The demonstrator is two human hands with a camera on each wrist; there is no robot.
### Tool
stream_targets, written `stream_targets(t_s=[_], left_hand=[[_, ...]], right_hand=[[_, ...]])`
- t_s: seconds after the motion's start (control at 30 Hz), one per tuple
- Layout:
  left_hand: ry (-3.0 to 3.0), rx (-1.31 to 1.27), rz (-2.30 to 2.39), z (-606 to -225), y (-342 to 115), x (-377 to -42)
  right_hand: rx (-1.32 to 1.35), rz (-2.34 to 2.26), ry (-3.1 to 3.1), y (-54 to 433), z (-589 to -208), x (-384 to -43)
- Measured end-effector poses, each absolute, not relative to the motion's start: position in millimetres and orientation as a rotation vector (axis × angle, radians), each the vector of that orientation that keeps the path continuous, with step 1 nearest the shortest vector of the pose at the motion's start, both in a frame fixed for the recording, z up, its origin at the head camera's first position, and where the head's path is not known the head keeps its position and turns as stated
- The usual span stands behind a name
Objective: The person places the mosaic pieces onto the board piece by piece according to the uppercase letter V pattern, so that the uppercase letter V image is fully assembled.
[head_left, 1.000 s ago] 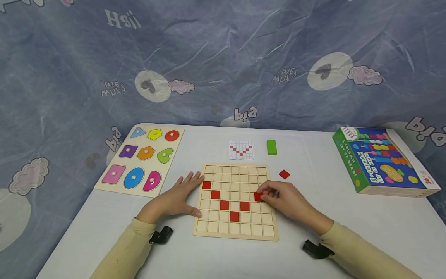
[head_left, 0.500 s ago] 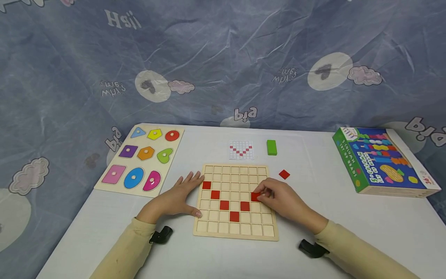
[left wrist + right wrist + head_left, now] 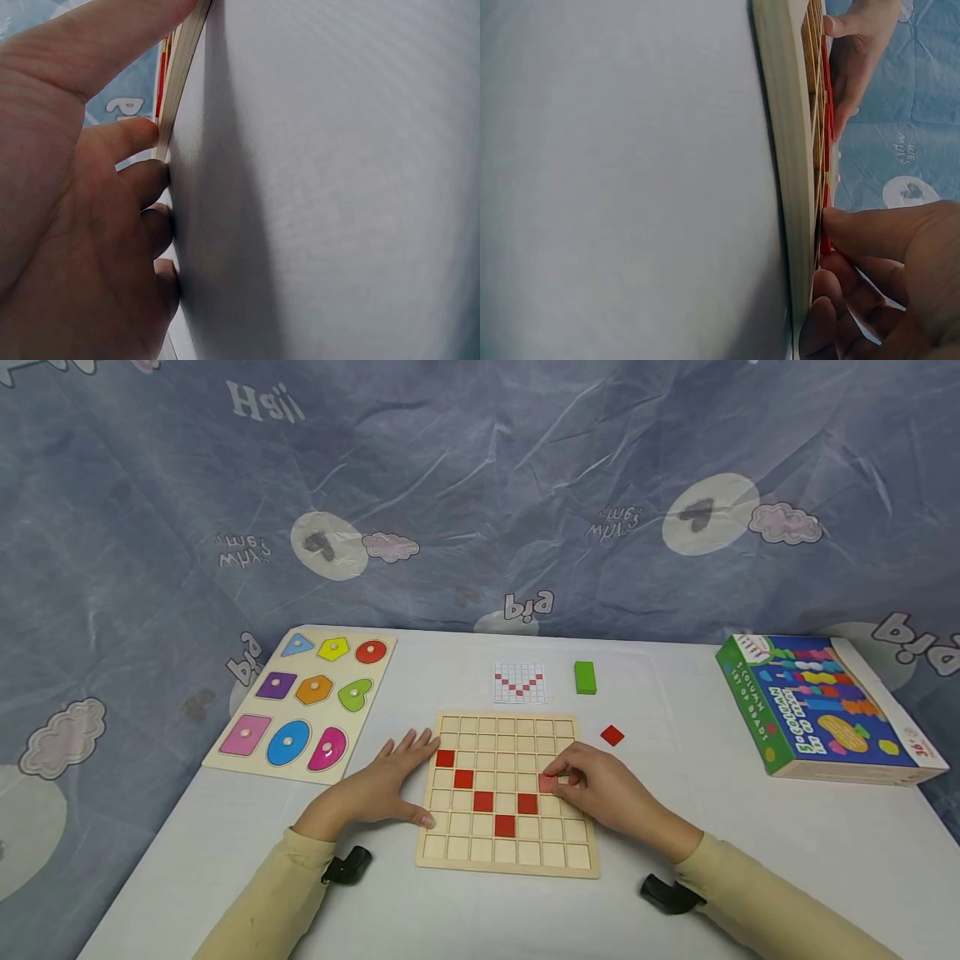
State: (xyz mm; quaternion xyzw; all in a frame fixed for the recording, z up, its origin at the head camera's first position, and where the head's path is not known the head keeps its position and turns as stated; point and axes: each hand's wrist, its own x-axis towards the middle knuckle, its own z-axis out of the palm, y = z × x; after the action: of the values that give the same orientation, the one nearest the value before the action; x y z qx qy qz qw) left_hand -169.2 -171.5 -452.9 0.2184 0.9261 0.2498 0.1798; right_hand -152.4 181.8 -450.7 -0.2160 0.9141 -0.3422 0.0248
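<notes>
A wooden grid board (image 3: 483, 853) lies on the table, and several red square tiles (image 3: 483, 802) sit in its cells along a V-shaped line. Thumb and fingers of my right hand (image 3: 618, 787) pinch another red square tile (image 3: 548, 783) over a cell on the right side; light glints off its face. In the right wrist view, that tile (image 3: 826, 234) shows edge-on between thumb and fingertips, right at the grid. My left hand (image 3: 371, 793) rests spread along the board's left edge, thumb and fingertips touching the frame.
One loose red tile (image 3: 612, 736) lies beyond the board's right corner. A printed pattern card (image 3: 519, 683) and a green block (image 3: 585, 678) are behind the board. A shape puzzle (image 3: 247, 762) lies at left, a colourful box (image 3: 840, 710) at right.
My right hand has shifted slightly left with the pinched tile, whose face now looks paler in the light. My left hand has stayed in place.
</notes>
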Motion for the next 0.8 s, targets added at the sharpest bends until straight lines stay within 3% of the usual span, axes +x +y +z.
stream_targets(t_s=[0.8], left_hand=[[2.610,0.631,0.709,-451.7,-171.8,-169.3]], right_hand=[[-0.665,-0.994,2.801,181.1,-447.9,-152.8]])
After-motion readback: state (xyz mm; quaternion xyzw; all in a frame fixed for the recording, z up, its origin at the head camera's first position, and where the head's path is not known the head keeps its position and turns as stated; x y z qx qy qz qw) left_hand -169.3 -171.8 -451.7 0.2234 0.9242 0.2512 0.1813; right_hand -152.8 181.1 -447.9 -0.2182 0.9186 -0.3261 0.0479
